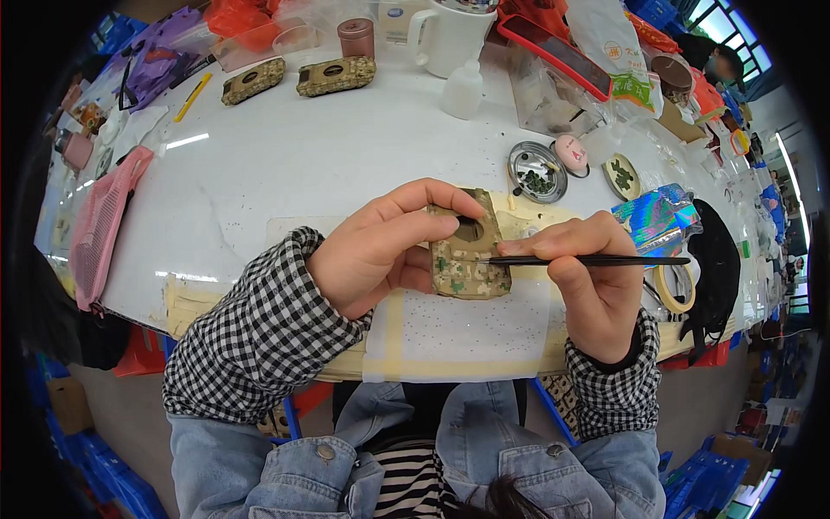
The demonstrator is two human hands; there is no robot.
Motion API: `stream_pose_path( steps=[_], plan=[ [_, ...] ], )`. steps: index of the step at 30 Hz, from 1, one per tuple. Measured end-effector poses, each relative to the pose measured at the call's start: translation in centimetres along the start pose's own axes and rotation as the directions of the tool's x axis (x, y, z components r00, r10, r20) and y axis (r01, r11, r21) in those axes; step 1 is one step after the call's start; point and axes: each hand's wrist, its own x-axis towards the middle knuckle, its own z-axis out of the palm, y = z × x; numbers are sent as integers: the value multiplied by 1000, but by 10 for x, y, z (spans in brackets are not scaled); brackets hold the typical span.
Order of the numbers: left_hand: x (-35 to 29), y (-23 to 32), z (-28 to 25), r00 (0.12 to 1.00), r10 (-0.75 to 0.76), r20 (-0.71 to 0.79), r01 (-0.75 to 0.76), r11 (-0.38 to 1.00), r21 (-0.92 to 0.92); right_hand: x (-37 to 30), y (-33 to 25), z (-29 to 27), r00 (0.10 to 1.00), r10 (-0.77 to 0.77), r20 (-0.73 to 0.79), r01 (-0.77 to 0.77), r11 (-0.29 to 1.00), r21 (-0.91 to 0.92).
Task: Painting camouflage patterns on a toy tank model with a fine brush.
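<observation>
My left hand (372, 246) holds a camouflage-patterned model tank hull (469, 281) by its left side, thumb and fingers around its far end. A round hole shows in the hull's top. Pinched in my right hand (596, 298) is a slim black pointed tool (644, 260); whether it is tweezers or a brush I cannot tell. Its tip touches or nearly touches the hull's top, just on the near side of the hole. Underneath lies a white speckled sheet (467, 346) edged with yellow tape.
Two similar hulls (335, 77) stand at the far left, near a yellow craft knife (192, 97). Right of centre are a round dish (538, 192) of dark green bits and a smaller dish (622, 177). Behind stand a white squeeze bottle (464, 91) and a white jug (454, 39).
</observation>
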Motion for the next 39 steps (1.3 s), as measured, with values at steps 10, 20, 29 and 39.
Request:
stream_pose_path(
  steps=[10,20,29,39],
  plan=[
    [0,0,1,1000,7,-3,-7,1000,18,-1,0,0,1000,11,-5,-11,1000,-8],
    [1,-1,0,1000,8,3,-8,1000,20,-1,1,-1,1000,11,-2,-11,1000,-10],
    [1,-1,0,1000,8,15,-8,1000,5,-1,0,-1,999,33,0,-33,999,-2],
    [1,-1,0,1000,7,10,-7,1000,3,-3,2,1,999,31,-22,-30,999,33]
  ],
)
